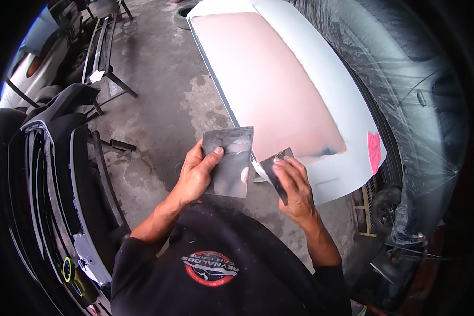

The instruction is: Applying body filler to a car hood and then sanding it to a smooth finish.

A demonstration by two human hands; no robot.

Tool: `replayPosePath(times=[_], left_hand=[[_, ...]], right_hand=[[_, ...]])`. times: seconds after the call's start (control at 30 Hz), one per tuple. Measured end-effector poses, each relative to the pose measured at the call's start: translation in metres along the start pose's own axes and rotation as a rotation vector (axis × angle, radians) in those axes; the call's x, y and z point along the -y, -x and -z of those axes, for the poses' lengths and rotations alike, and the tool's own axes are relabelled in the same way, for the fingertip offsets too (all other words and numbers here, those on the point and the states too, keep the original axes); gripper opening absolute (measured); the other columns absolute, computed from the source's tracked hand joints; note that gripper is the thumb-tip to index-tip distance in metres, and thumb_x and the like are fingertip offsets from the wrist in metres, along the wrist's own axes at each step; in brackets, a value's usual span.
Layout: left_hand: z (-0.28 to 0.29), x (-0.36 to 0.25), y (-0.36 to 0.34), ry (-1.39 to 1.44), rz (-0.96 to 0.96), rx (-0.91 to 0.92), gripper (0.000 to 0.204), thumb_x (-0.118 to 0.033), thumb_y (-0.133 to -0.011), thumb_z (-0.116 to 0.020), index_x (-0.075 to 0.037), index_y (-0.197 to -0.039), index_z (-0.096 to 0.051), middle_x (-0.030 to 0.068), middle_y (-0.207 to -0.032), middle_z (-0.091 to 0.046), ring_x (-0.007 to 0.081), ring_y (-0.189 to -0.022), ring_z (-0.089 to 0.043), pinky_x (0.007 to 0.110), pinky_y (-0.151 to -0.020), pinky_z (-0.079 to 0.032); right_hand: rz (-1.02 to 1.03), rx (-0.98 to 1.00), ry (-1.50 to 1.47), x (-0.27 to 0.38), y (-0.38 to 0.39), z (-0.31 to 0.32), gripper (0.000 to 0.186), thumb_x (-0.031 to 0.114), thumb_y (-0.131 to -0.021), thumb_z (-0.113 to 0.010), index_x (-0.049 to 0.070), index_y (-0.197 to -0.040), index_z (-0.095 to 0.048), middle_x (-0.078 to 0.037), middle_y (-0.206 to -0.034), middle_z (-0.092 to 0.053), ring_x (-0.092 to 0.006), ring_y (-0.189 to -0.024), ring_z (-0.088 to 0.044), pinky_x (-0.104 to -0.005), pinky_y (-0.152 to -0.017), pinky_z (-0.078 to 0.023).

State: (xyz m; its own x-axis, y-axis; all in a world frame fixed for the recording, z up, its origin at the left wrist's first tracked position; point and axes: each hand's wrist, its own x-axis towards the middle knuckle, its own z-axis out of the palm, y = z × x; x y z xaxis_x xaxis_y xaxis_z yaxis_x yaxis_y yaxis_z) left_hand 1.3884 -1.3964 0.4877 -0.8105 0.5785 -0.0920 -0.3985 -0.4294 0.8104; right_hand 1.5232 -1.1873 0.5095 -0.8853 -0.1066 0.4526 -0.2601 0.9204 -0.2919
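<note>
Head camera view: a flat, rectangular dark-grey sheet [227,171] with pale smears is grasped at its left edge by the left hand [196,173], whose thumb is laid on its face. A smaller, dark flat blade [272,171] is gripped by the right hand [296,192], with the fingers pressed over it (the thumb cannot be made out). Both are held apart at the near left corner of a large, curved white panel [329,79]. A broad, pinkish patch [274,84] is spread over the panel; a bright pink strip [374,152] is stuck near its right edge.
</note>
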Motion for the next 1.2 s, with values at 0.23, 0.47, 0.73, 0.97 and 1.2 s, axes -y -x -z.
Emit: replayPosePath(times=[0.23, 0.47, 0.73, 0.97, 1.2], left_hand=[[0.01, 0.003, -0.019, -0.326, -0.3, -0.182, 0.03, -0.013, -0.093, -0.061, 0.0, -0.119, -0.053, 0.0061, -0.107, -0.062, 0.0121, -0.097, -0.056, 0.026, -0.086, -0.045], [0.107, -0.017, -0.098, 0.087, -0.593, -0.655, 0.029, -0.011, -0.091, -0.063, -0.003, -0.117, -0.052, 0.004, -0.109, -0.06, 0.0109, -0.096, -0.057, 0.027, -0.088, -0.045], [0.206, 0.015, -0.165, -0.017, -0.173, -0.734, 0.028, -0.011, -0.093, -0.059, 0.001, -0.117, -0.053, 0.0037, -0.106, -0.061, 0.0101, -0.095, -0.053, 0.026, -0.087, -0.042], [0.251, -0.007, -0.216, -0.081, -0.012, -0.834, 0.023, -0.011, -0.095, -0.056, 0.0, -0.114, -0.055, 0.0027, -0.102, -0.062, 0.0093, -0.091, -0.054, 0.025, -0.084, -0.043], [0.271, -0.022, -0.253, -0.113, 0.011, -0.827, 0.023, -0.011, -0.096, -0.055, 0.0, -0.115, -0.055, 0.0026, -0.104, -0.062, 0.0099, -0.094, -0.054, 0.025, -0.087, -0.042]], right_hand=[[0.058, 0.314, -0.117, 0.025, -0.038, -0.027, 0.054, 0.006, -0.063, -0.072, 0.015, -0.117, -0.065, -0.003, -0.12, -0.059, -0.0257, -0.116, -0.05, -0.043, -0.097, -0.039], [-0.38, 0.153, -0.485, -0.06, -0.124, -0.049, 0.057, -0.013, -0.073, -0.044, 0.001, -0.127, -0.055, -0.013, -0.12, -0.062, -0.0243, -0.117, -0.055, -0.0325, -0.102, -0.04], [-0.272, 0.38, -0.209, -0.187, -0.439, -0.161, 0.065, -0.013, -0.07, -0.036, 0.007, -0.129, -0.056, -0.018, -0.123, -0.061, -0.0308, -0.116, -0.058, -0.0358, -0.1, -0.043], [-0.185, 0.687, 0.234, -0.274, -0.617, -0.289, 0.06, -0.009, -0.069, -0.045, 0.013, -0.121, -0.064, -0.017, -0.118, -0.063, -0.0332, -0.11, -0.06, -0.0372, -0.095, -0.046], [-0.019, 0.616, 0.269, -0.319, -0.65, -0.346, 0.058, -0.007, -0.07, -0.05, 0.016, -0.123, -0.063, -0.011, -0.123, -0.062, -0.0303, -0.111, -0.059, -0.0379, -0.096, -0.046]])
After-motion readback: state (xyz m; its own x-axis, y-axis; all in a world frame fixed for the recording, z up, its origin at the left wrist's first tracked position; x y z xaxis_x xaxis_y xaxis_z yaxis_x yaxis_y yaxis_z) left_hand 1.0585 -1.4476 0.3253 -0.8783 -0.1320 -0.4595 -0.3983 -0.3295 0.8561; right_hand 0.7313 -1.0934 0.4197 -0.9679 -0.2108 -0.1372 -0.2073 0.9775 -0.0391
